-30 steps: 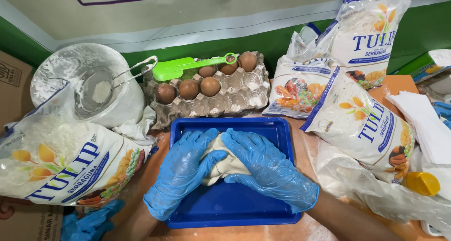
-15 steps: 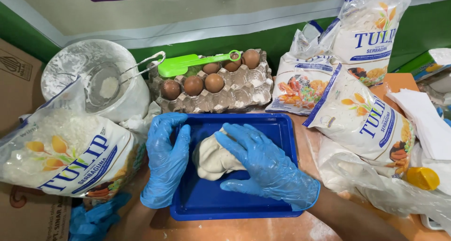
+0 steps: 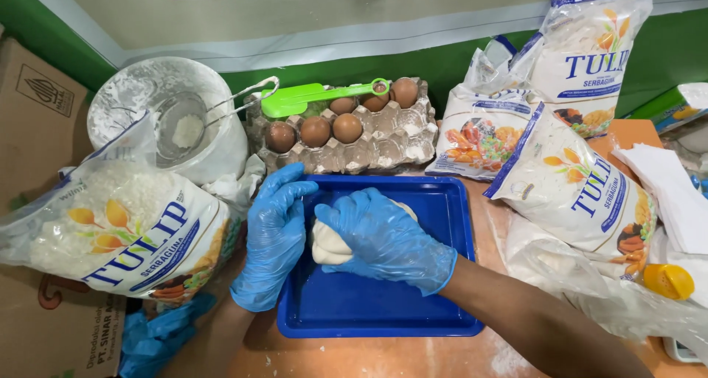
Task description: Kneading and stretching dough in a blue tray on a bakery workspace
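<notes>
A pale lump of dough (image 3: 327, 245) lies in a blue plastic tray (image 3: 383, 311) on an orange table. Both hands wear blue gloves. My left hand (image 3: 274, 234) cups the dough's left side at the tray's left rim. My right hand (image 3: 383, 238) lies flat over the dough and covers most of it. Only the left part of the dough shows between the hands.
Behind the tray is a grey egg carton (image 3: 383, 146) holding several brown eggs, with a green spatula (image 3: 310, 95) across it. A white tub with a sieve (image 3: 184, 127) stands back left. Flour bags lie at left (image 3: 118, 223) and right (image 3: 582, 179). A cardboard box (image 3: 37, 105) is far left.
My left hand has shifted from over the dough to its left side at the tray's rim. My right hand has slid left and now covers the dough.
</notes>
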